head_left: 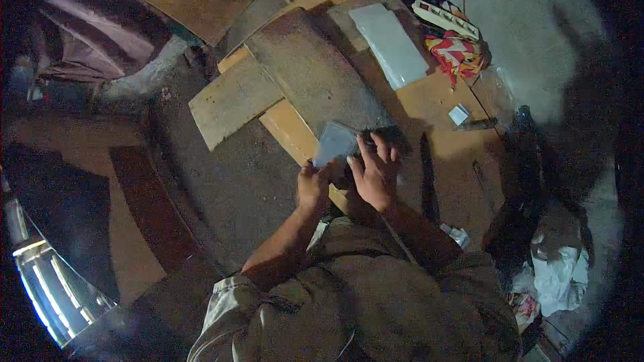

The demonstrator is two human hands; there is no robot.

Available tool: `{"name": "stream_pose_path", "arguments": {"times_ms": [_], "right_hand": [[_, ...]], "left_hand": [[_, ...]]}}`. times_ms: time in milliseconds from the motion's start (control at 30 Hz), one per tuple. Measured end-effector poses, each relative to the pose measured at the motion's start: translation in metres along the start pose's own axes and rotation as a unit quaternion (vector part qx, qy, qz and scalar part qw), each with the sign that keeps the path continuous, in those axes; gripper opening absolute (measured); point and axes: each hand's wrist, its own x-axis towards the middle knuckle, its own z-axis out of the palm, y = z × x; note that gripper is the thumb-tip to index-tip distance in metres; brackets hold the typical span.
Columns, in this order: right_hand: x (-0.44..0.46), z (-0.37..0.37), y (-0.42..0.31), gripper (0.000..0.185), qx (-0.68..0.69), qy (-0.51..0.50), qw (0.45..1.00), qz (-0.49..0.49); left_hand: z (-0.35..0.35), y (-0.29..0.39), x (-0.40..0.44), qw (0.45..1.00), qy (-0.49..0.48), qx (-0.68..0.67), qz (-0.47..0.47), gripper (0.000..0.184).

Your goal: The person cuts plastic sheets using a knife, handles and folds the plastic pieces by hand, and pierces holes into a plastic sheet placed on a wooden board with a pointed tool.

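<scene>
A small, flat, grey-blue sheet-like piece (337,143) lies over the near end of a worn wooden board (315,67). My left hand (312,188) is closed on the piece's lower left corner, thumb on top. At the piece's right edge is my right hand (378,175), its fingers apart and the index fingertip touching or very near the edge. Whether the piece is one sheet or a thin stack, I cannot tell. Under the worn board, a paler board (235,99) sticks out to the left, along with a yellowish strip (290,131).
Beyond my right hand lie a white flat slab (389,43), a power strip (445,19), a red and yellow patterned cloth (458,53) and a small white square (459,114). White plastic bags (562,278) sit at the lower right. A dark cloth (94,40) is at upper left.
</scene>
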Motion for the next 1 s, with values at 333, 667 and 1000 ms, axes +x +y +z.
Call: {"name": "stream_pose_path", "arguments": {"times_ms": [333,667,1000], "right_hand": [[-0.003,0.007,0.001,0.047,0.013,-0.011,1.0,0.0],[-0.015,-0.002,0.007,0.039,0.229,0.063,0.971,0.009],[-0.036,-0.012,0.01,0.036,0.477,-0.226,0.778,0.342]], "left_hand": [[0.005,0.025,-0.004,0.992,-0.004,-0.128,0.013,0.021],[-0.001,-0.015,-0.008,0.969,-0.012,-0.247,-0.013,0.018],[0.015,0.039,-0.038,0.913,-0.01,-0.381,-0.143,0.02]]}}
